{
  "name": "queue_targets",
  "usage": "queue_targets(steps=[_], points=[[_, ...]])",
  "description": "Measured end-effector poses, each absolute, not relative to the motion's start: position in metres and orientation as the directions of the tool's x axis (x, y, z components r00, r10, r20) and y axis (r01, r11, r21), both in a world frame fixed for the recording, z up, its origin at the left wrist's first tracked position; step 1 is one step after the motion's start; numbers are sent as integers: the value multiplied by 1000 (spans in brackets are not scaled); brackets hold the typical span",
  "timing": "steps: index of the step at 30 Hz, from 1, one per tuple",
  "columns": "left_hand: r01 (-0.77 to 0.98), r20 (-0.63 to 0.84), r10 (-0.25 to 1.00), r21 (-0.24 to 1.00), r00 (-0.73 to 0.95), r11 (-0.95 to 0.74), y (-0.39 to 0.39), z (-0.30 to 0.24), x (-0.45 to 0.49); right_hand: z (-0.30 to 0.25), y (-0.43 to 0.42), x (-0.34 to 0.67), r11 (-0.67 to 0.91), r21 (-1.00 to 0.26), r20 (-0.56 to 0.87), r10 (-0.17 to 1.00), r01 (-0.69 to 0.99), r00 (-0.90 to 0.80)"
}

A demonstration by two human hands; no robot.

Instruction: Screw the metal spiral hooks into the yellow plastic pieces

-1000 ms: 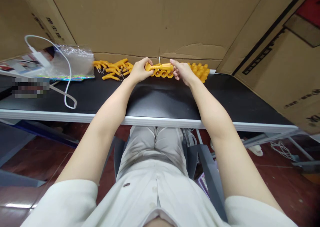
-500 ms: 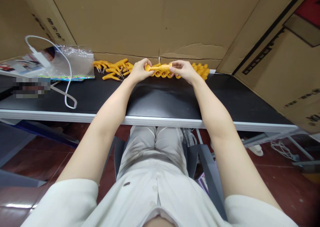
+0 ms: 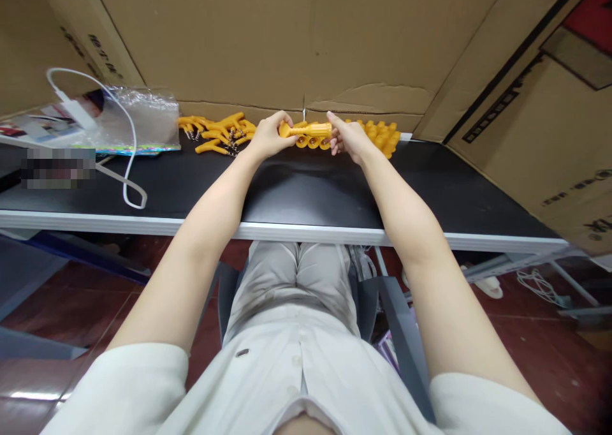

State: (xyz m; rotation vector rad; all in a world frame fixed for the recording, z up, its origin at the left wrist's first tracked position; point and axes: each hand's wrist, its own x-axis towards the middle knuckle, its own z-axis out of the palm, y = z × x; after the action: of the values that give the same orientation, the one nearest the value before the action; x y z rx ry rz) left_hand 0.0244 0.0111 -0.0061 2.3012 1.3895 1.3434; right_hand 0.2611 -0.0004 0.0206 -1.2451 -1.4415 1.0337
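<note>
My left hand (image 3: 268, 136) is closed on the left end of a yellow plastic piece (image 3: 308, 129) held level just above the black table (image 3: 306, 186). My right hand (image 3: 347, 138) touches its right end with the forefinger stretched out and the other fingers curled. Under the piece lies a row of yellow round parts (image 3: 313, 143). A heap of yellow curved parts with small springs (image 3: 217, 132) lies left of my left hand. Another heap of yellow parts (image 3: 382, 135) lies right of my right hand.
Cardboard sheets (image 3: 268, 39) wall the back and right of the table. At the far left lie a clear plastic bag (image 3: 143, 117), a white cable (image 3: 127, 167) with its charger (image 3: 74, 108), and printed paper. Below the table edge are my lap and a chair.
My right hand had gripped the piece's right end half a second ago; now its grip has loosened and the forefinger points at that end. My left hand has kept its hold.
</note>
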Motion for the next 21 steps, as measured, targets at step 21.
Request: queue_targets(steps=[21], points=[[633, 622, 763, 524, 173, -571, 17, -11, 22, 34, -10, 269, 85, -986, 58, 980, 142, -188]])
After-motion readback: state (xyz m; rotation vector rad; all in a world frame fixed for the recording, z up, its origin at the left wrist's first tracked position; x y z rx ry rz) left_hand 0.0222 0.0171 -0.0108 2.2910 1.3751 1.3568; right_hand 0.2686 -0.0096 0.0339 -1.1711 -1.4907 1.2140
